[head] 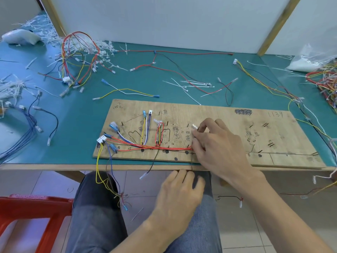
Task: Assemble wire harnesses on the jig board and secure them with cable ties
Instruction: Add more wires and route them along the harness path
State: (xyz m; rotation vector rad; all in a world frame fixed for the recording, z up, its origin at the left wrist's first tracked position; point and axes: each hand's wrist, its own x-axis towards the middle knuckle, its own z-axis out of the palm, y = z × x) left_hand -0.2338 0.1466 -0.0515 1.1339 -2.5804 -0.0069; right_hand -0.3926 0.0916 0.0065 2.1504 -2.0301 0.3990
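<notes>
A wooden jig board (228, 125) lies on the green table near its front edge. Red, yellow, blue and white wires (145, 146) run along its left half between pegs, ending at a white connector (101, 138). My right hand (217, 143) rests on the board's middle and pinches a clear-sleeved terminal (194, 127) at the end of the red wires. My left hand (180, 190) is below the table edge and grips a thin dark wire (192, 165) that hangs down from the board. Loose white cable ties (193, 84) lie behind the board.
A finished harness bundle (76, 59) and a heap of cut tie ends (43, 31) sit at the back left. More wires lie at the right edge (326, 83) and left (27, 132). A red stool (34, 216) stands by my knee.
</notes>
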